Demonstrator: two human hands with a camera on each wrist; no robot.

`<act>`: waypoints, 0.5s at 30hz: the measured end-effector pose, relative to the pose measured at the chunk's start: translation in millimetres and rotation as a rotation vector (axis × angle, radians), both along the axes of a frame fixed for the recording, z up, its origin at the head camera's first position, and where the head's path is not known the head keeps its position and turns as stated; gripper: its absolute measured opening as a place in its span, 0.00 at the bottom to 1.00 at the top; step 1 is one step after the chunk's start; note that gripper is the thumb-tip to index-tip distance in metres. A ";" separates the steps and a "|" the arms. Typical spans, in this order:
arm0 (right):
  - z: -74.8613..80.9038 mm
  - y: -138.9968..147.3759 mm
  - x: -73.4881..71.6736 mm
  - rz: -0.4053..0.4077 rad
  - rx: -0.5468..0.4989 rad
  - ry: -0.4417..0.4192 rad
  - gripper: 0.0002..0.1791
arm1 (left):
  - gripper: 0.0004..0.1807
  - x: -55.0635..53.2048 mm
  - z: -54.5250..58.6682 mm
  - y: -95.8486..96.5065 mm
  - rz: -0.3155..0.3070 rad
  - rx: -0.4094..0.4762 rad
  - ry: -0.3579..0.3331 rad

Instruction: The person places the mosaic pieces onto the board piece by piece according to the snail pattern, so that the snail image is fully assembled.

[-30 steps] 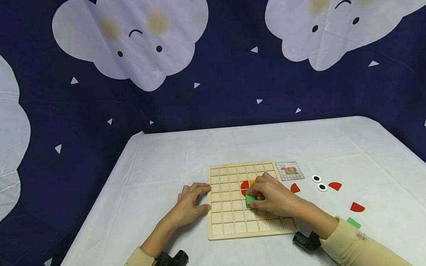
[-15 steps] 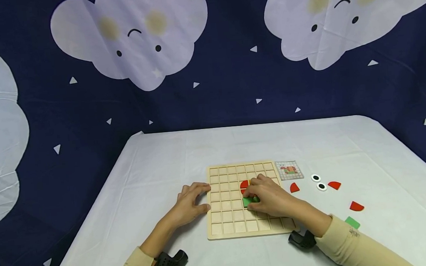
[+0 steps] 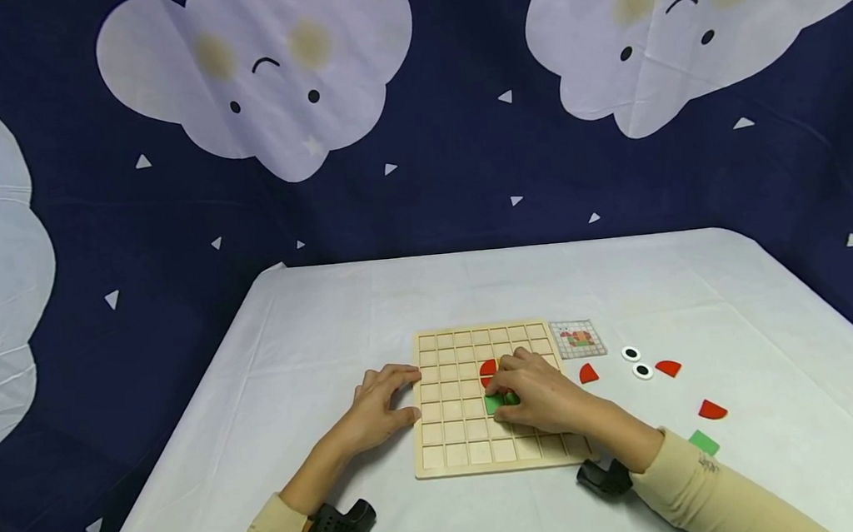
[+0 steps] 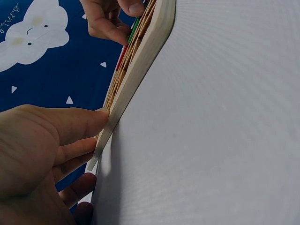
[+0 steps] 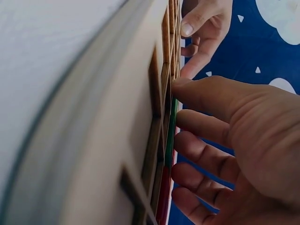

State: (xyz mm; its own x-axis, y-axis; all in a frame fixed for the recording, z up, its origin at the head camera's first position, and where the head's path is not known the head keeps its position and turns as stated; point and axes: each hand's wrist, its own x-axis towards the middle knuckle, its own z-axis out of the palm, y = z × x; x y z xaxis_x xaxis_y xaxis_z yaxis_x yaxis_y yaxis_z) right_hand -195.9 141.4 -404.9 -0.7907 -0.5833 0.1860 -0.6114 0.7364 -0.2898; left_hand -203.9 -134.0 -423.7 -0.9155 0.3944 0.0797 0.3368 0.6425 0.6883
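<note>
A wooden grid board (image 3: pixel 456 456) lies on the white table. My left hand (image 3: pixel 381 405) rests against the board's left edge, thumb and fingers spread along the rim in the left wrist view. Above the board's middle, my right hand (image 3: pixel 545 392) has thumb and index finger at opposite sides of a green tile (image 3: pixel 493 404) lying in the grid. More green shows under that hand, and the right wrist view shows a green edge (image 5: pixel 171 129) beside the fingertips. Two red quarter-round tiles (image 3: pixel 488 368) sit just behind the green tile. Other cells are hidden by the right hand.
A small picture card (image 3: pixel 578 339) touches the board's back right. To the right lie loose red pieces (image 3: pixel 589 373), two white eye discs (image 3: pixel 631 354), and a green tile (image 3: pixel 704 443) near the right sleeve. A dark blue cloud-print cloth (image 3: pixel 422 208) hangs behind the table.
The right hand has shifted slightly left and lowered the green tile, which now lies flat in the grid. The left hand has stayed at the board's edge.
</note>
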 end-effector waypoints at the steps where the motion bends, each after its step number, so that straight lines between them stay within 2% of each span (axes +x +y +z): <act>1: 0.3 0.0 0.2 0.000 -0.003 0.002 0.13 | 0.27 0.0 0.1 0.0 0.000 0.002 -0.001; 9: 5.4 3.1 0.3 -0.030 -0.016 0.020 0.13 | 0.27 0.2 1.0 0.3 0.000 0.008 0.002; 15: 8.4 19.3 -0.1 -0.085 -0.036 0.044 0.12 | 0.27 0.2 0.5 -0.1 0.001 0.008 -0.003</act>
